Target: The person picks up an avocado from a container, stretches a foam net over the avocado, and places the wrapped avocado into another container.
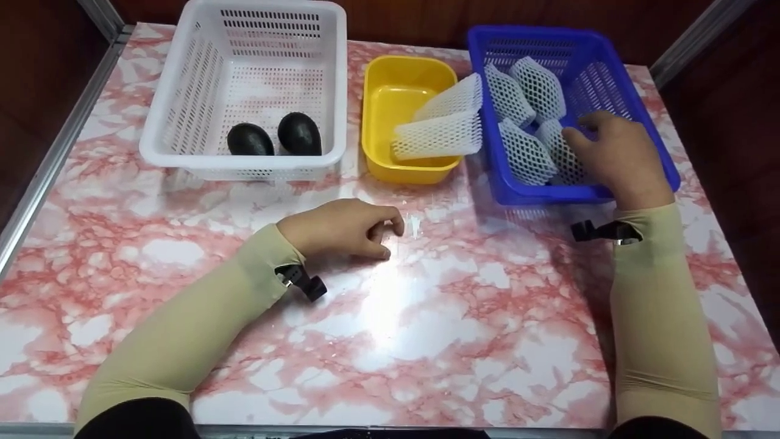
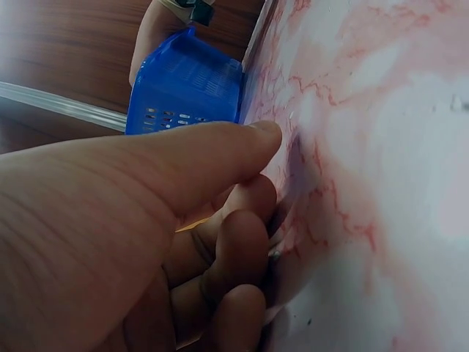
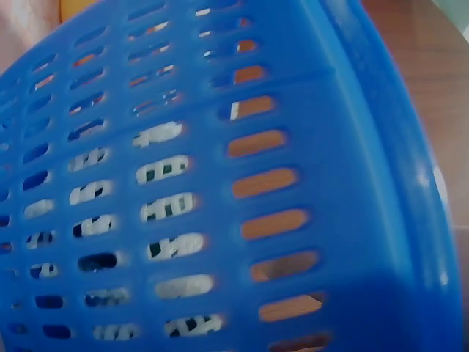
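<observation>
My right hand (image 1: pixel 624 155) reaches over the rim of the blue slotted plastic basket (image 1: pixel 551 196), thumb and index finger apart, beside four dark oval fruits in white foam-net sleeves (image 1: pixel 525 152) lying inside; I cannot tell whether I touch one. My left hand (image 1: pixel 341 228), fingers loosely bent, thumb apart, sits low at the pink-and-white marbled tabletop (image 1: pixel 487 347), near the yellow rectangular plastic tub (image 1: pixel 409 175).

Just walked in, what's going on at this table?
A person has their right hand in the blue perforated plastic basket, by four dark fruits in white foam netting; whether it grips one is hidden. Their left hand holds nothing, at the pink marbled tabletop. Two bare dark oval fruits lie in the white perforated plastic basket; white foam-net sleeves stick out of the yellow plastic tub.
</observation>
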Demonstrator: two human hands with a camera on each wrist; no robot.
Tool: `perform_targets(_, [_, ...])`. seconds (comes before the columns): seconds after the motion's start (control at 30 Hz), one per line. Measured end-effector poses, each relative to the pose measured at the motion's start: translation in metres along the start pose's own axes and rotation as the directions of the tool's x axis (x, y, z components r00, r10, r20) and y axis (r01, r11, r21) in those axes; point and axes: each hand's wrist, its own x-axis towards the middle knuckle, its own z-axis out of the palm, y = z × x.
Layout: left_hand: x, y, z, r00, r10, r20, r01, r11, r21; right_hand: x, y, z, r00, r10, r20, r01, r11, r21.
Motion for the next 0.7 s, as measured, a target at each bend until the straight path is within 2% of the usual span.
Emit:
perform_targets(0.2, [0.000,0.000,0.001,1.000,-0.010,0.000,0.010,1.000,0.001,-0.007,-0.016,-0.003,0.992,-0.045,-0.118,0.050,0.998,0.040])
perform_targets(0.3, [-0.001,0.001,0.001,1.000,-0.012,-0.003,0.012,1.000,0.000,-0.016,-0.031,-0.003,0.976,-0.095,-0.197,0.107,0.993,0.051])
perform_targets(0.4, [-0.001,0.001,0.000,1.000,-0.010,-0.001,0.010,1.000,-0.002,-0.028,-0.046,-0.001,0.951,-0.146,-0.272,0.169,0.984,0.061])
perform_targets(0.47, [-0.001,0.001,0.000,1.000,-0.003,-0.003,0.003,1.000,-0.002,-0.037,-0.057,0.001,0.927,-0.194,-0.322,0.227,0.972,0.067])
perform_targets(0.53, [-0.001,0.000,0.000,1.000,0.005,-0.004,-0.005,1.000,-0.001,-0.047,-0.068,0.005,0.883,-0.271,-0.382,0.319,0.946,0.065])
perform_targets(0.63, [0.000,-0.001,0.001,1.000,0.012,-0.007,-0.012,1.000,0.009,-0.061,-0.084,0.012,0.802,-0.416,-0.428,0.486,0.871,0.064])
perform_targets(0.7, [0.002,-0.001,0.001,1.000,0.013,-0.007,-0.012,1.000,0.014,-0.070,-0.093,0.019,0.764,-0.511,-0.394,0.582,0.810,0.078])
